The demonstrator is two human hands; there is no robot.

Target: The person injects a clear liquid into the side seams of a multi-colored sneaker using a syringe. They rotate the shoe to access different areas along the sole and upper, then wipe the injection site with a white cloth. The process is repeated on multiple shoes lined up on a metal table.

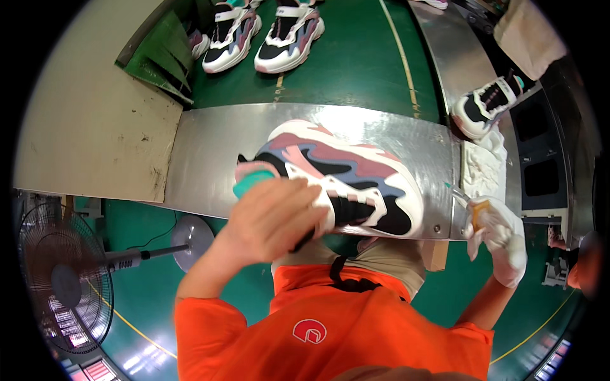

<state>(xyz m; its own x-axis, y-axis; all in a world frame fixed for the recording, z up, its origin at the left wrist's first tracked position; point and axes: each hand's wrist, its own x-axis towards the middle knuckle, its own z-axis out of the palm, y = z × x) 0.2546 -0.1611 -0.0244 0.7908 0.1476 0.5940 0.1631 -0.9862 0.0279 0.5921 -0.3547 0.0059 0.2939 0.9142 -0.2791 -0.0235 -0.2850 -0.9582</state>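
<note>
A sneaker (356, 171) in white, black, mauve and blue-grey lies on its side on the metal ledge in front of me. Its teal-lined collar is on the left. My bare left hand (276, 219) is closed over the upper beside the collar, and its fingers hide part of the strap area. At the ledge's right end, apart from the sneaker, my right hand (499, 235) wears a white glove. Its fingers close round a slim tool (476, 208) with a clear front, a teal tip and an orange part; its exact kind is unclear.
Beyond the metal ledge (210, 149), a green conveyor belt (343, 57) carries more sneakers (289, 38). Another sneaker (486, 108) stands at the right, next to a crumpled white cloth (483, 168). A beige panel (95, 127) borders the left; a fan (63, 286) stands below it.
</note>
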